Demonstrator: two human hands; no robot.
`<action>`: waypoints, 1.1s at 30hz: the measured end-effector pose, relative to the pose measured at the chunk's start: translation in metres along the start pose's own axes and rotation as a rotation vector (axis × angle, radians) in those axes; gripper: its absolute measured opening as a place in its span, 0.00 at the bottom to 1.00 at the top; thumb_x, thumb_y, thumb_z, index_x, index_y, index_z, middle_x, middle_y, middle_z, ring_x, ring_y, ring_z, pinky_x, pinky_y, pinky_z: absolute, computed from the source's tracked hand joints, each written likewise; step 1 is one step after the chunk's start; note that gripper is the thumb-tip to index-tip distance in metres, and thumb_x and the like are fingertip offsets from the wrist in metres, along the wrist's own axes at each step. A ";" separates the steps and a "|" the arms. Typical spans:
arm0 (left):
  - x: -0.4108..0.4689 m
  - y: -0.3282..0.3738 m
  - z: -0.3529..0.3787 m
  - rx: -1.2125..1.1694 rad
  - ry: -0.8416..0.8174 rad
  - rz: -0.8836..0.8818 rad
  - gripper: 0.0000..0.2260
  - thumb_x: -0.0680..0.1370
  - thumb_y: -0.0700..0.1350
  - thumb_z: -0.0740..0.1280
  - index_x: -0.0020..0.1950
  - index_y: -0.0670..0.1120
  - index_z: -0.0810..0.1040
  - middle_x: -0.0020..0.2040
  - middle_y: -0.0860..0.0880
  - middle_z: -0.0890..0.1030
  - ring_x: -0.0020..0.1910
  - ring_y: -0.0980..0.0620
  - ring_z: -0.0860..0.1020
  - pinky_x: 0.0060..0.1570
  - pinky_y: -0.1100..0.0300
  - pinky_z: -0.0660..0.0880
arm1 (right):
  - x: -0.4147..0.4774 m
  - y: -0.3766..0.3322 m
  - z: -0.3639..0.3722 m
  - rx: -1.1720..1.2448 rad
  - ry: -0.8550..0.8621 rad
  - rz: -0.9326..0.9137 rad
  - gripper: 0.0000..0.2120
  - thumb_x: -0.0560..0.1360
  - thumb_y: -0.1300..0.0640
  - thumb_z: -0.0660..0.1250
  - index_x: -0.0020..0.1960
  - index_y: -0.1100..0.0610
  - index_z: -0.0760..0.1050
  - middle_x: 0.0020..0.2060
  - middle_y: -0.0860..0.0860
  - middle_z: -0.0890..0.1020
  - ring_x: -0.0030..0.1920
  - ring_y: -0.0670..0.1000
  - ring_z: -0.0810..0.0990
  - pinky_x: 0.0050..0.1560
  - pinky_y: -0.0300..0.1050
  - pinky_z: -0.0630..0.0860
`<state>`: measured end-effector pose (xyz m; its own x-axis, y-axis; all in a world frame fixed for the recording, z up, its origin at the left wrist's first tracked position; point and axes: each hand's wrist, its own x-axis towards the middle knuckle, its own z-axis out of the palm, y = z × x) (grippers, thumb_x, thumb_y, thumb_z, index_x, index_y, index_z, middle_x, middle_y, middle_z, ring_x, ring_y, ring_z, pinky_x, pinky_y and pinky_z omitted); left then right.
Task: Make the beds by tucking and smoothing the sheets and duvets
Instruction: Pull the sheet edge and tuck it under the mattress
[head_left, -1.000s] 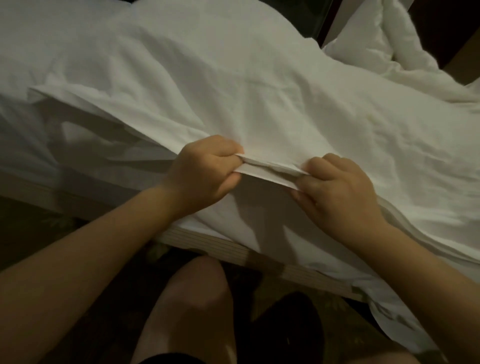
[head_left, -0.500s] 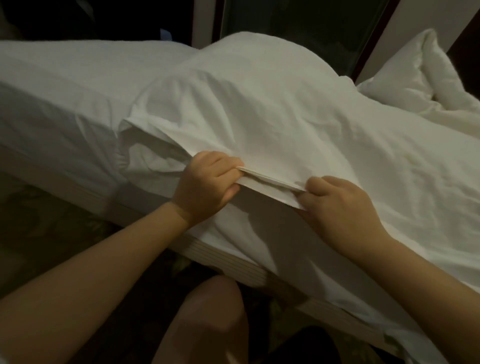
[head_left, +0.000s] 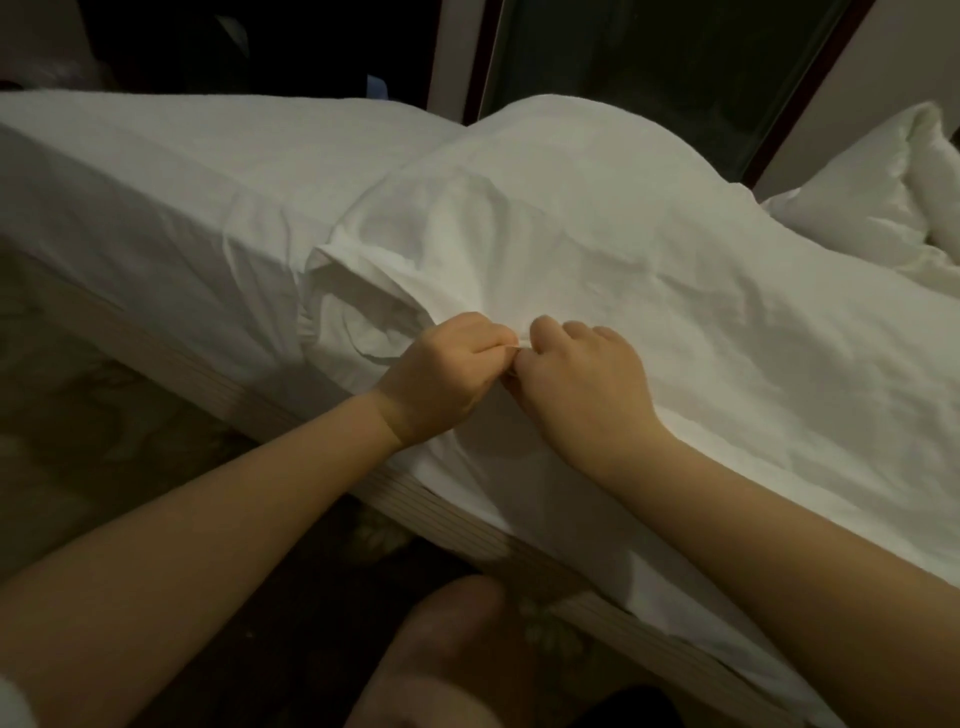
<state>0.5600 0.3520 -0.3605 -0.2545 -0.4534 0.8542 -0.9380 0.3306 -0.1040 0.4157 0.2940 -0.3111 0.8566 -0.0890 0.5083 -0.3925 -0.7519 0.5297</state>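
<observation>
Duvet (head_left: 623, 249), white, lay heaped across the bed (head_left: 156, 171).
At the bed's near edge, the left hand (head_left: 447, 371) and right hand (head_left: 587, 387) touched each other, fingers (head_left: 574, 332) curled tight, pinching the duvet's hem.

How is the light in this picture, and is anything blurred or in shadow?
Head view: dim, warm light; the crumpled white duvet is brightest, the patterned floor nearly dark. Head view: the left hand and right hand look sharp, and they shade the duvet beneath them; no glare.
</observation>
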 end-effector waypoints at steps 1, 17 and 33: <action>-0.001 -0.001 0.000 0.002 0.009 0.018 0.08 0.76 0.31 0.63 0.39 0.34 0.79 0.37 0.40 0.79 0.33 0.42 0.75 0.36 0.50 0.73 | 0.003 0.001 0.001 0.014 -0.001 -0.024 0.17 0.53 0.59 0.82 0.26 0.56 0.73 0.24 0.51 0.70 0.21 0.52 0.69 0.27 0.38 0.53; -0.069 -0.048 -0.023 0.472 0.088 -0.195 0.07 0.77 0.50 0.63 0.46 0.47 0.71 0.58 0.45 0.80 0.61 0.47 0.72 0.62 0.47 0.64 | -0.012 0.020 -0.007 0.238 0.010 -0.161 0.20 0.77 0.53 0.54 0.32 0.60 0.74 0.28 0.54 0.73 0.26 0.58 0.74 0.22 0.45 0.72; -0.052 -0.108 -0.094 0.347 -0.141 -0.330 0.11 0.77 0.41 0.58 0.53 0.39 0.78 0.38 0.40 0.72 0.28 0.41 0.70 0.25 0.56 0.68 | -0.008 0.020 -0.002 0.205 0.005 -0.249 0.20 0.78 0.53 0.54 0.33 0.58 0.76 0.28 0.52 0.72 0.26 0.55 0.72 0.22 0.46 0.72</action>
<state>0.6962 0.4172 -0.3457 0.0618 -0.6029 0.7954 -0.9908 -0.1329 -0.0238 0.4006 0.2805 -0.3029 0.9161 0.1170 0.3835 -0.0949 -0.8660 0.4910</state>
